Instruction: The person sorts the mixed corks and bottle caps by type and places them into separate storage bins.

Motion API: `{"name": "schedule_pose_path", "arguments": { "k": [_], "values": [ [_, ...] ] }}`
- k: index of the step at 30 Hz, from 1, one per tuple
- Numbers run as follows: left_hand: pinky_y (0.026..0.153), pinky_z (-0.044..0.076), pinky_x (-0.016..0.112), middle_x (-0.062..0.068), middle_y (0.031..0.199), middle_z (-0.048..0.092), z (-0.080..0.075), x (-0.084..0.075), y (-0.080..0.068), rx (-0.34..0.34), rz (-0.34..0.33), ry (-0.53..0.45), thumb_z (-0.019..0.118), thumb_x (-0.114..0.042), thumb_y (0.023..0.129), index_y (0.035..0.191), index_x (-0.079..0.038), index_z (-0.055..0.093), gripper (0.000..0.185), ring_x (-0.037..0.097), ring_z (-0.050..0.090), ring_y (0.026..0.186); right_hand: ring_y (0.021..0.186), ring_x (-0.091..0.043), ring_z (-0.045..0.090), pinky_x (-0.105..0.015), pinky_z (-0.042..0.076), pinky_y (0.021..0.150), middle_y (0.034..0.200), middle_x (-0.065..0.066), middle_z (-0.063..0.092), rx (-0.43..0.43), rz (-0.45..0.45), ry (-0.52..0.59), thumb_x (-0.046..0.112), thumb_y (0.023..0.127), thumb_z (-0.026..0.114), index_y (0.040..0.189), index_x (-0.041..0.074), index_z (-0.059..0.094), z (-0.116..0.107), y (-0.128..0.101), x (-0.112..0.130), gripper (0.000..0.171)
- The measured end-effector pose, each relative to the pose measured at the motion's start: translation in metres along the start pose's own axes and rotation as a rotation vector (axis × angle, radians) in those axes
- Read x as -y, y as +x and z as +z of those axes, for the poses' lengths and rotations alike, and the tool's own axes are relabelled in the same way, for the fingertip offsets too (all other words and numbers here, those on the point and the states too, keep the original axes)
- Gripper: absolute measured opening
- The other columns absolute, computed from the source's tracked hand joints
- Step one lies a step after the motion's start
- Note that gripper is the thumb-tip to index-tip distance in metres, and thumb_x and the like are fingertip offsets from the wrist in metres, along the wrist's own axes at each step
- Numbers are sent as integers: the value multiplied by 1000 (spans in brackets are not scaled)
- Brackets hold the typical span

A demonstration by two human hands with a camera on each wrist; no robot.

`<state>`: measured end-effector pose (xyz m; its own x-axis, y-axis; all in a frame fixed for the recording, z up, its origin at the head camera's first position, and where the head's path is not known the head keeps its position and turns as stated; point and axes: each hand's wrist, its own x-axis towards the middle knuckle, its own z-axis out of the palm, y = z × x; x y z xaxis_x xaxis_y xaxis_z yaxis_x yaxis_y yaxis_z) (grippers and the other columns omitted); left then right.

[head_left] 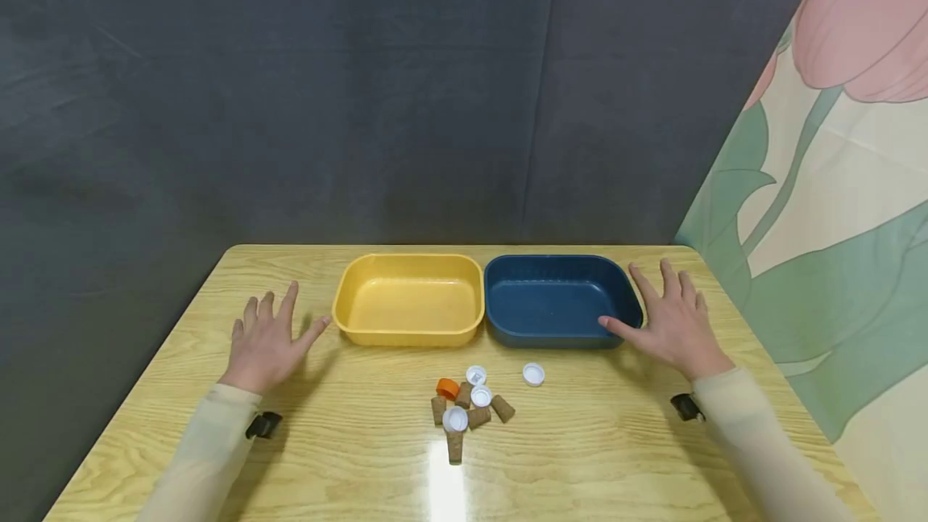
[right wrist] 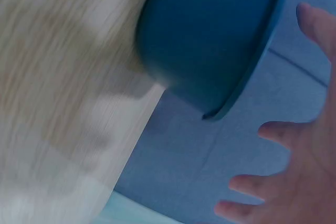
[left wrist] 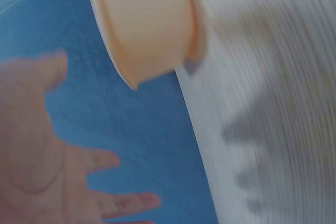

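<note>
Both hands (head_left: 268, 341) flat, trays (head_left: 409, 299) btwn, untouched.

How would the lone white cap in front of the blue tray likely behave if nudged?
The white cap looks small and thin-walled, so probably very light. It lies flat on the glossy table, so it would likely slide rather than roll. Nothing touches it, so it should move alone.
</note>
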<state>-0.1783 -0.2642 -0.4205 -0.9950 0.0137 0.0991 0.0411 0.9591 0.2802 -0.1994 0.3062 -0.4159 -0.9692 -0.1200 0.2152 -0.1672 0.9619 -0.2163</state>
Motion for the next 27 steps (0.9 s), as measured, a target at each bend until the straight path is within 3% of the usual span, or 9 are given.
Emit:
{"name": "schedule_pose_path", "arguments": {
  "k": [4, 8, 12, 16, 22, 27],
  "values": [
    [84, 46, 68, 38, 129, 52, -2, -6, 4, -12, 7, -118, 36, -59, 103, 152, 6, 33, 82, 56, 48, 119, 117, -55, 38, -67, 38, 81, 141, -35, 37, -109, -42, 87, 61, 85, 70, 148, 4, 47, -4, -6, 12, 88],
    [71, 52, 51, 28, 111, 65, -3, -14, 9, 19, -6, -249, 38, -48, 106, 148, 8, 40, 70, 38, 65, 91, 90, -33, 52, -44, 44, 68, 113, -19, 57, -96, -77, 218, 52, 88, 73, 138, 5, 60, -9, -14, 30, 70],
    [60, 47, 37, 18, 94, 68, 0, -18, 13, 67, -27, -351, 37, -35, 109, 149, 8, 39, 59, 22, 59, 68, 66, -13, 55, -29, 45, 58, 86, 1, 63, 22, -135, 413, 43, 89, 76, 125, 10, 70, -5, -24, 48, 49],
    [56, 41, 33, 15, 82, 66, 5, -20, 16, 98, -28, -411, 34, -26, 110, 150, 9, 35, 54, 18, 50, 58, 61, -7, 53, -25, 46, 56, 76, 8, 62, 153, -195, 560, 36, 89, 77, 115, 11, 74, 5, -34, 64, 36],
    [55, 40, 32, 14, 75, 62, 11, -20, 19, 114, -10, -451, 32, -19, 110, 152, 9, 32, 50, 17, 49, 55, 63, -6, 53, -24, 47, 56, 77, 6, 63, 331, -214, 659, 37, 87, 79, 123, 5, 70, 28, -44, 77, 49],
    [57, 41, 32, 13, 72, 59, 14, -21, 20, 136, -3, -480, 29, -22, 111, 153, 7, 29, 51, 17, 51, 56, 64, -5, 52, -23, 46, 55, 76, 4, 60, 375, -208, 705, 35, 85, 81, 130, -3, 63, 49, -47, 79, 61]
  ]
}}
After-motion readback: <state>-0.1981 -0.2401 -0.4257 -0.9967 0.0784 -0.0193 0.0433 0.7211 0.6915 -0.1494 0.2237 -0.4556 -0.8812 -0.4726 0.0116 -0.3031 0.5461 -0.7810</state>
